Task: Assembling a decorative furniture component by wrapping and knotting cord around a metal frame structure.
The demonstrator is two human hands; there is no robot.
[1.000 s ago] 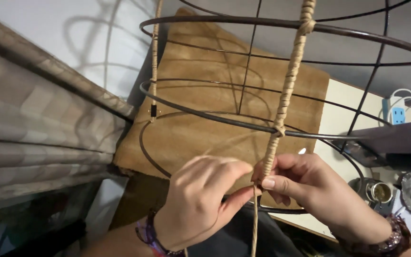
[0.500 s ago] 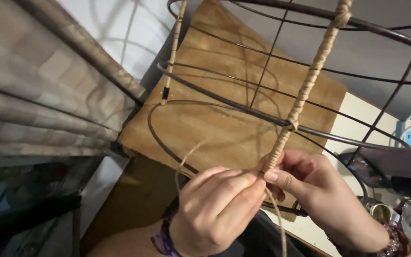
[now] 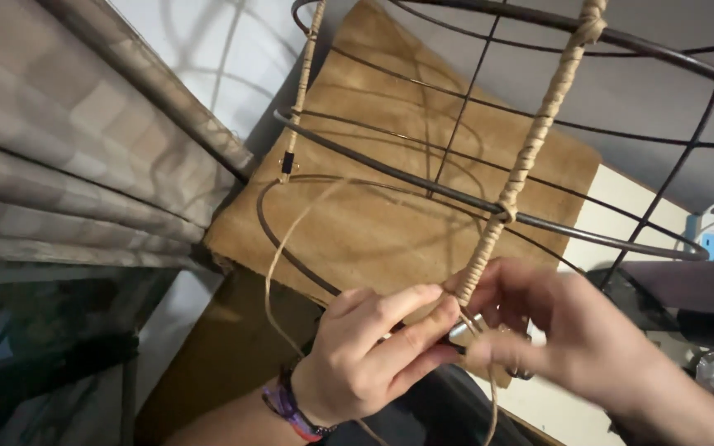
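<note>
A dark wire frame (image 3: 423,183) of hoops and upright rods fills the view. One upright rod (image 3: 530,157) is wrapped in tan twine from the top hoop down to my hands. My left hand (image 3: 373,351) pinches the rod and the twine at the low end of the wrapping. My right hand (image 3: 572,339), blurred, grips the loose twine just beside it. A loose loop of twine (image 3: 278,256) curves out to the left of my left hand. A second upright (image 3: 306,78) at the left is also twine-wrapped.
A brown cardboard sheet (image 3: 373,215) lies under the frame. A grey-beige curtain (image 3: 68,165) hangs at the left. A white tabletop (image 3: 621,206) with a blue plug and white cables (image 3: 708,239) sits at the right, with dark objects beside it.
The view has shifted, so the frame sits higher and further right. A loose loop of twine has swung out to the left, and my right hand has moved and blurred beside the wrapping's end.
</note>
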